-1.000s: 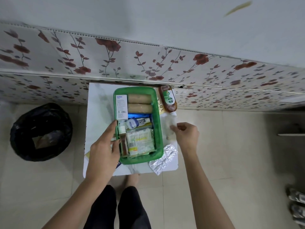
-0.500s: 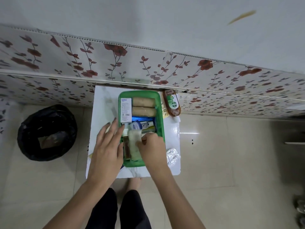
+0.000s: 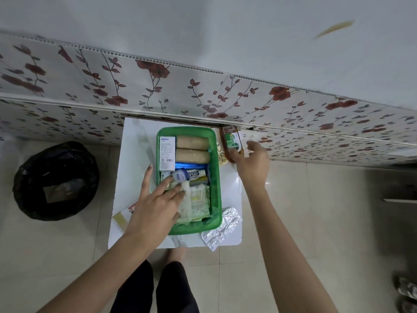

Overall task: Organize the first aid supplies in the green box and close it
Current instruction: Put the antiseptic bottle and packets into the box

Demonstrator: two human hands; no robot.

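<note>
Right hand (image 3: 252, 164), grip spread, reaching for amber plastic antiseptic bottle (image 3: 232, 144) on white bench (image 3: 133, 159) beside green plastic box (image 3: 215, 177). Left hand (image 3: 155, 208), fingers flat, pressing white gauze packet (image 3: 186, 206) inside. Mid-packing; next: grasp bottle, find room.

A small table (image 3: 135, 154) stands against the wall, with a bin (image 3: 55, 180) on the floor to its left and the box (image 3: 215, 177) lying open in the table's middle. Inside, a carton (image 3: 167, 152) lies far-left, two rolls (image 3: 192, 149) right of it, tubes (image 3: 194, 176) nearer, and a swab pack (image 3: 199, 197) nearest, where the left hand (image 3: 155, 211) rests on gauze (image 3: 185, 204). Right of the box, a bottle (image 3: 232, 143) lies at the far edge beside the right hand (image 3: 253, 164), and a foil strip (image 3: 222, 228) lies at the near corner.
</note>
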